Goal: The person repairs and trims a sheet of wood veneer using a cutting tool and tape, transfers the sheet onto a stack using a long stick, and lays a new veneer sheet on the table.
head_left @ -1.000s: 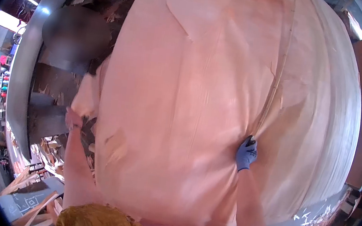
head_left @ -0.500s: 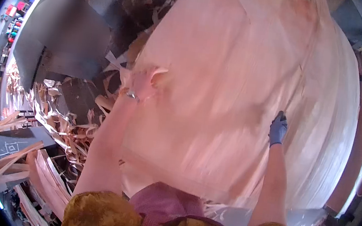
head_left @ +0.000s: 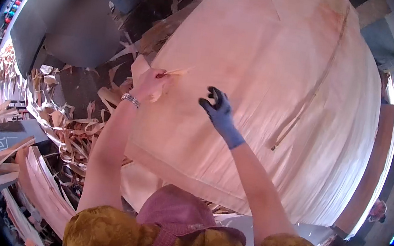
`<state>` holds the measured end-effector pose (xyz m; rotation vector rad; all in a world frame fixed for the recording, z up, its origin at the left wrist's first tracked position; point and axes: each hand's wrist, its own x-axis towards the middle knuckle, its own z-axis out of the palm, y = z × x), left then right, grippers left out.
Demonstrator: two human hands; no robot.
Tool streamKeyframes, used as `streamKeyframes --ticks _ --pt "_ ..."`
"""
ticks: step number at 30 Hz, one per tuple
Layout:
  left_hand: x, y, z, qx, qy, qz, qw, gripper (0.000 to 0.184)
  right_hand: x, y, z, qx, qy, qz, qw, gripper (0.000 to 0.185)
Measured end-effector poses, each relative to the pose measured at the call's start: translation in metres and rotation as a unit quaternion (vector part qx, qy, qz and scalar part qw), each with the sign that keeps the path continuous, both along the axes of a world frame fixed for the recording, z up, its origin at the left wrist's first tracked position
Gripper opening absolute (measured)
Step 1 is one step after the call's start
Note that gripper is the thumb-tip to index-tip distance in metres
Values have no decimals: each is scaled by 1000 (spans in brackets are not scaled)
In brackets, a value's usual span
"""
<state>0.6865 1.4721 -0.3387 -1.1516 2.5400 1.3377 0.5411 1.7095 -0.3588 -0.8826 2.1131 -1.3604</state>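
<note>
The left hand (head_left: 150,82), bare and with a metal band (head_left: 131,99) around its wrist, is at the left edge of the broad, pale pinkish sheet (head_left: 243,55). Its fingers are closed on a torn piece (head_left: 177,72) of thin, pale material, which sticks out past the fingertips to the right, over the sheet.

The right hand (head_left: 220,112), in a blue-grey glove with black fingertips, is to the right of the left fingers and well apart from them. Its fingers are curled and partly open, with a gap between the thumb and the others; whether they hold anything small, I cannot tell. They are over the sheet, which spreads beneath them and on beyond them to the right.

A long, narrow strip (head_left: 315,91) lies on the sheet to the right of the right fingers, slanting from its lower end up towards the far edge, and touches neither hand. Left of the left fingers and below them, curled scraps (head_left: 79,134) lie in a tangled heap. Farther below and to the left are long, pale pieces (head_left: 44,183) and a dark panel (head_left: 5,140) with white lines drawn on it. Well to the right of both hands, a brown board (head_left: 371,172) runs alongside the sheet
</note>
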Motion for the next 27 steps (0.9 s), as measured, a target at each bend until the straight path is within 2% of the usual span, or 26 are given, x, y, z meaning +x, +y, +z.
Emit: streamKeyframes --ticks 2,3,6,8,10,11,14,17,20,21,22,25,26,27 --pt "-2 -13 -6 92 32 3 995 36 19 -44 -3 -62 -211 -22 975 52" --pt "-3 -16 0 98 29 0 995 36 24 -58 1 -94 -313 -33 945 50" --pt "-13 -21 15 127 40 5 991 34 22 -80 20 -43 -417 -66 905 42" --pt "-21 -19 17 160 73 18 984 29 23 -90 16 -70 -451 -87 886 35" --pt "-35 -19 17 166 44 21 985 30 14 -95 7 -72 -485 -100 866 31" --pt "-43 -20 16 168 30 22 985 30 7 -94 3 -51 -475 -106 872 30" --pt "-69 -27 -8 -18 57 121 991 25 -30 -85 0 1 -427 -99 899 25" --pt "-102 -27 -13 -216 -51 81 972 20 -92 -61 -4 30 -354 -81 931 21" --pt "-135 -1 -37 -404 58 6 913 17 -184 -40 -43 -52 -284 -91 953 18" --pt "-141 2 -52 -327 48 -26 944 30 -214 -40 -27 -7 -253 -112 961 18" --pt "-148 8 -65 -334 46 -14 941 35 -243 -42 -9 39 -222 -133 965 18" --pt "-161 23 -95 -343 23 6 939 46 -335 -56 -3 47 -142 -136 979 19" --pt "-160 23 -98 -340 8 1 940 49 -372 -62 -21 -6 -112 -101 989 19" --pt "-159 24 -100 -337 -9 -5 941 51 -398 -72 -23 0 -78 -103 992 19"
